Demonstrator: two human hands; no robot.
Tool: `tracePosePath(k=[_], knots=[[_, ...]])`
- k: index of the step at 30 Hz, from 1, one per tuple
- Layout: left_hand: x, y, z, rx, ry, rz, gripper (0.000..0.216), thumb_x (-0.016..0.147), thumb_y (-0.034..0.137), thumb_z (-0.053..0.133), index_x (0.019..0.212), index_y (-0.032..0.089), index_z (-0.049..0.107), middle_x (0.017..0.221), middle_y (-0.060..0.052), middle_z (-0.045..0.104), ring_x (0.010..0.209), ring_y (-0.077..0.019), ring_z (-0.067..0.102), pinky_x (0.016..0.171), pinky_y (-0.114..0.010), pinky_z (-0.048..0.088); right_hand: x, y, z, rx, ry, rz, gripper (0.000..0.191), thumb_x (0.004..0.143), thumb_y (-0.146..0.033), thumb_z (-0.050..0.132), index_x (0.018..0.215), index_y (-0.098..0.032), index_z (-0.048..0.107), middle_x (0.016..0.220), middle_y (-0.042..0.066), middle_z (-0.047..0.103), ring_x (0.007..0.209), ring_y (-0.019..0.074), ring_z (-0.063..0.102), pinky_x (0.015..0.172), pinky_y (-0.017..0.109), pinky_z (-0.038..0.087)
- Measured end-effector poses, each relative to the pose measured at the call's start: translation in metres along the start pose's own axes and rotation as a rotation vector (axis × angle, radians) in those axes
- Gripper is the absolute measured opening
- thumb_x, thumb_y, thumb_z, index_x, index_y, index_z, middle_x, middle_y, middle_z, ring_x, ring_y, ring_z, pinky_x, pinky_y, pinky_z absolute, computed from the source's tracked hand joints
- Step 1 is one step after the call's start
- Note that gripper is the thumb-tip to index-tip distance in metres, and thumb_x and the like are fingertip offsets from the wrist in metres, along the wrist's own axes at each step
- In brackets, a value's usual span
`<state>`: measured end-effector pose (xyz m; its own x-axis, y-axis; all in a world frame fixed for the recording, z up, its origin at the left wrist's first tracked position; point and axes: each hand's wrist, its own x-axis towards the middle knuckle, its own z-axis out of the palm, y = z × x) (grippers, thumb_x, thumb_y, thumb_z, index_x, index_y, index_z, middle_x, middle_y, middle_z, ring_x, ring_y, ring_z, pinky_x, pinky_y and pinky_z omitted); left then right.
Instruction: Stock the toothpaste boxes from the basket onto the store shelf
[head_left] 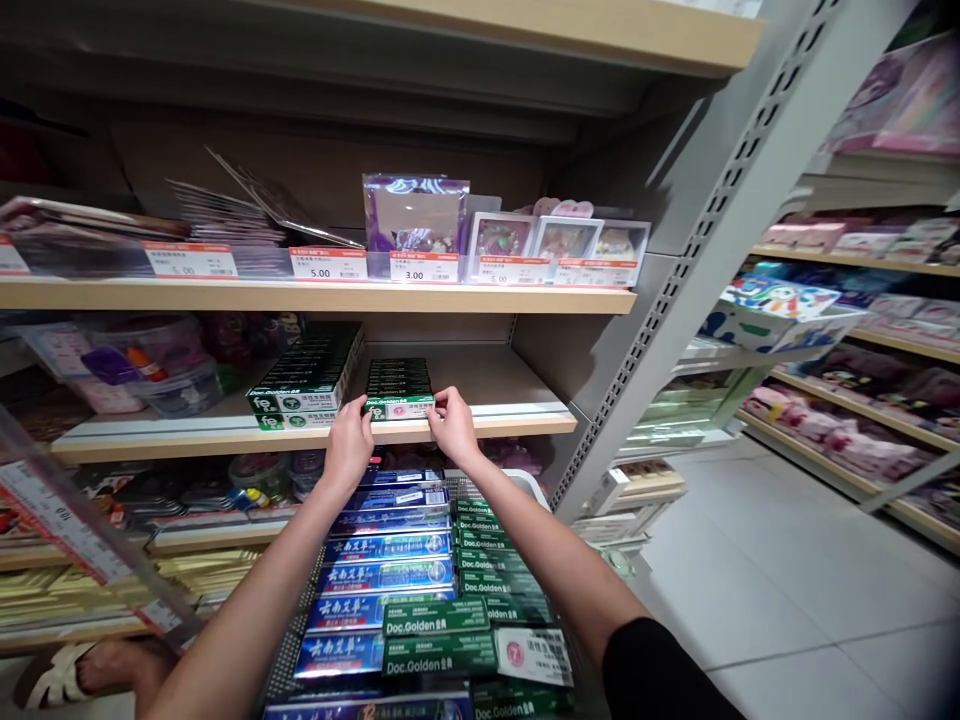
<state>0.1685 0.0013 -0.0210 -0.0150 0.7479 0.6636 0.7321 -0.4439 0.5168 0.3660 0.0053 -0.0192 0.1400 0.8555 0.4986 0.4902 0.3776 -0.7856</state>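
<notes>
Head view, left hand: the left end of the front green-and-white oblong cardboard box marked "Doc.Golden" is pinched by the fingertips of the left hand.
Head view, right hand: the right end of the same box is grasped by the fingers of the right hand.
Held box: it is placed at the front edge of a grey shelf with a pale wooden edge, ahead of a short row of similar boxes.
Neighbouring stack: a longer double-layered stack of green-and-white boxes is set to the left on that shelf.
Basket: below the hands, blue oblong cardboard boxes are lined up on the left and dark green "Doc.Golden" boxes on the right in a grey perforated plastic basket.
Shelf above: red-and-white price labels are mounted along its front.
</notes>
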Motion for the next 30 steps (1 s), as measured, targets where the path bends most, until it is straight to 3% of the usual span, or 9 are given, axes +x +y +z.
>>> tracePosePath(k=[9, 14, 18, 21, 26, 30], knots=[[0.011, 0.002, 0.005, 0.087, -0.032, -0.072, 0.035, 0.09, 0.019, 0.042, 0.121, 0.009, 0.056, 0.109, -0.018, 0.066, 0.104, -0.0309, 0.063, 0.093, -0.043, 0.048, 0.009, 0.008, 0.009, -0.11, 0.016, -0.038, 0.017, 0.082, -0.014, 0.055, 0.096, -0.02, 0.048, 0.101, 0.008, 0.061, 0.089, 0.0206, 0.064, 0.084, 0.038, 0.053], [0.005, 0.006, 0.002, 0.019, -0.062, -0.041, 0.051, 0.09, 0.022, 0.044, 0.14, 0.012, 0.041, 0.124, -0.018, 0.061, 0.115, -0.0318, 0.058, 0.099, -0.044, 0.045, 0.009, 0.004, 0.006, -0.006, -0.004, -0.006, 0.02, 0.081, -0.021, 0.059, 0.099, -0.02, 0.05, 0.103, 0.008, 0.062, 0.092, 0.0198, 0.065, 0.087, 0.038, 0.054], [-0.003, 0.007, -0.007, -0.023, -0.111, 0.029, 0.057, 0.09, 0.023, 0.046, 0.144, 0.011, 0.036, 0.141, -0.017, 0.049, 0.13, -0.031, 0.047, 0.109, -0.045, 0.037, -0.008, -0.004, -0.006, 0.119, 0.006, -0.039, 0.033, 0.081, -0.028, 0.062, 0.111, -0.022, 0.05, 0.113, 0.008, 0.061, 0.108, 0.0194, 0.06, 0.095, 0.037, 0.052], [-0.017, 0.013, -0.022, -0.035, -0.151, 0.066, 0.057, 0.091, 0.023, 0.044, 0.146, 0.012, 0.034, 0.146, -0.015, 0.045, 0.135, -0.0279, 0.042, 0.113, -0.043, 0.032, -0.038, -0.013, -0.023, 0.125, -0.009, -0.082, 0.035, 0.083, -0.029, 0.06, 0.116, -0.022, 0.051, 0.119, 0.009, 0.06, 0.112, 0.0208, 0.058, 0.1, 0.039, 0.049], [-0.065, 0.029, -0.056, -0.102, -0.265, 0.154, 0.048, 0.092, 0.029, 0.047, 0.139, 0.022, 0.047, 0.145, -0.008, 0.047, 0.135, -0.0247, 0.041, 0.114, -0.042, 0.031, -0.104, -0.03, -0.067, 0.059, -0.202, -0.18, 0.029, 0.086, -0.028, 0.06, 0.115, -0.024, 0.059, 0.119, 0.008, 0.062, 0.113, 0.0232, 0.058, 0.101, 0.042, 0.046], [-0.115, 0.04, -0.088, -0.209, -0.548, 0.187, 0.033, 0.089, 0.035, 0.053, 0.12, 0.027, 0.064, 0.133, -0.007, 0.057, 0.125, -0.0249, 0.051, 0.107, -0.042, 0.04, -0.151, -0.041, -0.112, 0.081, -0.565, -0.093, 0.033, 0.084, -0.031, 0.064, 0.117, -0.029, 0.061, 0.12, 0.004, 0.062, 0.113, 0.0221, 0.058, 0.099, 0.042, 0.048]])
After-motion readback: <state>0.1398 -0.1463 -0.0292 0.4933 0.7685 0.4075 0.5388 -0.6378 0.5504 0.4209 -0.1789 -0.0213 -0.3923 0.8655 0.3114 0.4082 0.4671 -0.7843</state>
